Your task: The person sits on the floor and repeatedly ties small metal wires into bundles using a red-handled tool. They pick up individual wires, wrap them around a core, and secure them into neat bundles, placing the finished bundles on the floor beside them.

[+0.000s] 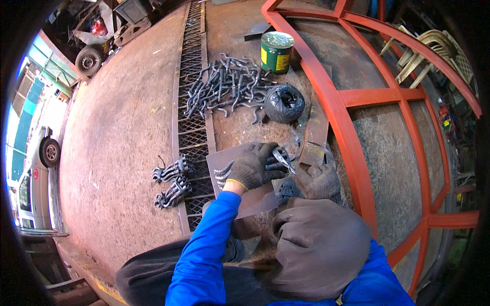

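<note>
My left hand [250, 166], in a dark knit glove with a yellow cuff, is closed around a bunch of bent metal rods [222, 173]. Their ends show on both sides of the glove, above a flat metal sheet [255, 201]. Gloved too, my right hand [320, 182] is closed at the right, by the handle end of silver pliers [284, 158]; its grip is partly hidden. The pliers' head is against the rods beside my left fingers. Two bundles of similar rods [173, 191], apparently tied with wire, lie to the left on the floor and grating.
A loose heap of bent rods [229, 84] lies ahead, beside a roll of black plastic strip [284, 103] and a green can [277, 52]. A red steel frame [334, 117] stretches along the right. Floor grating [191, 66] runs lengthwise. Plastic chairs [434, 51] stand far right.
</note>
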`<action>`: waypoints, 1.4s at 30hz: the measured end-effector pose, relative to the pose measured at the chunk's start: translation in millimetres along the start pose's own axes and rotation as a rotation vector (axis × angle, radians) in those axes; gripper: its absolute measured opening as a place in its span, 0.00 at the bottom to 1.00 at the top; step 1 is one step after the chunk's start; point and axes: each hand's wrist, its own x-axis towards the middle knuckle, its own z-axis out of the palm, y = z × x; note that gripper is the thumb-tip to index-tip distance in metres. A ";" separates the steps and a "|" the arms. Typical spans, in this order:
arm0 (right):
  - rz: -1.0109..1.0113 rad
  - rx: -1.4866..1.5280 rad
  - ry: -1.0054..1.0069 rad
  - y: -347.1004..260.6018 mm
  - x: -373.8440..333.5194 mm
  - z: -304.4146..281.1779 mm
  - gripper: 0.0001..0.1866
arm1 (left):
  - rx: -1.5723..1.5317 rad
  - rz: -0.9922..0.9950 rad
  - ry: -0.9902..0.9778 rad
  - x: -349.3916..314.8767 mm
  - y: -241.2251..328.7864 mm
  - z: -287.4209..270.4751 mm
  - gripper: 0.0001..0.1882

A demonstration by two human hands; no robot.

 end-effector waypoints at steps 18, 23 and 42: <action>0.640 1.060 -0.289 -41.9 -83.9 56.3 0.17 | 0.069 -0.049 0.082 -2.1 2.8 9.6 0.44; 0.704 1.045 -0.622 -39.2 -50.7 11.1 0.23 | 0.055 -0.078 0.037 0.1 6.6 5.8 0.48; 0.266 0.627 -0.526 -51.0 -92.1 37.1 0.13 | 0.074 -0.114 0.028 0.5 6.4 4.8 0.43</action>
